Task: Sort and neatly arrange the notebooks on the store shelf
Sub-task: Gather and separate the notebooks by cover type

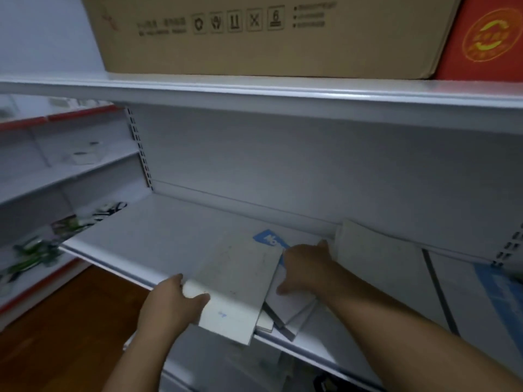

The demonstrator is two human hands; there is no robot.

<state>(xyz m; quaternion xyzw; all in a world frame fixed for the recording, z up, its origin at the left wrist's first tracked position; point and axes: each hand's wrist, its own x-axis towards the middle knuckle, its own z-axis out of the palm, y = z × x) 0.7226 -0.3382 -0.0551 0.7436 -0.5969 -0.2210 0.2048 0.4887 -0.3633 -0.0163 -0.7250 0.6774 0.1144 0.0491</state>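
Now my left grip [175,299] pinches the top white paper notebook [235,281]; my right grip [304,267], open, presses the loose pile [291,304] beside it, which could slide off the white metal shelf [135,239].

Both bare forearms outstretched, left hand [172,301] gripping, right hand [304,267] spread flat.

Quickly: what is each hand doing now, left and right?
Left hand: closed on the near-left corner of the top white notebook, thumb on its cover.
Right hand: open, fingers spread flat on the lower notebooks, gripping nothing.
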